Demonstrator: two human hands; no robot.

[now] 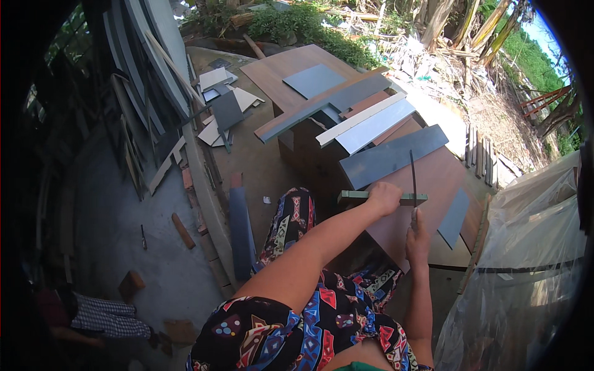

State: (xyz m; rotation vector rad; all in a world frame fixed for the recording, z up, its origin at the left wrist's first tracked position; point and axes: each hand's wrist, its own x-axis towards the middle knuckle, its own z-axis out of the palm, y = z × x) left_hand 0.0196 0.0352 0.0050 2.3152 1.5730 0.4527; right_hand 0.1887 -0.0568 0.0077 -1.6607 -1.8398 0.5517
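My left hand (385, 196) is closed around a narrow green-edged strip of board (354, 195), pressing it over the brown panel. In my right hand (417, 240) is the handle of a handsaw (413, 176). Its long, dark blade is seen nearly edge-on and points away from me, crossing the strip close to its right end. Its teeth cannot be made out. Just beyond my hands lies a wide dark grey board (396, 156). The large brown panel (436, 179) is under the work, and a grey offcut (455, 219) rests on its right part.
Further off, more boards (322, 102) lie across a second brown panel (266, 68). Offcuts (226, 111) are heaped on the left beside a low concrete ledge (207, 185). Clear plastic sheeting (513, 247) hangs at right. Another person (105, 315) is at lower left.
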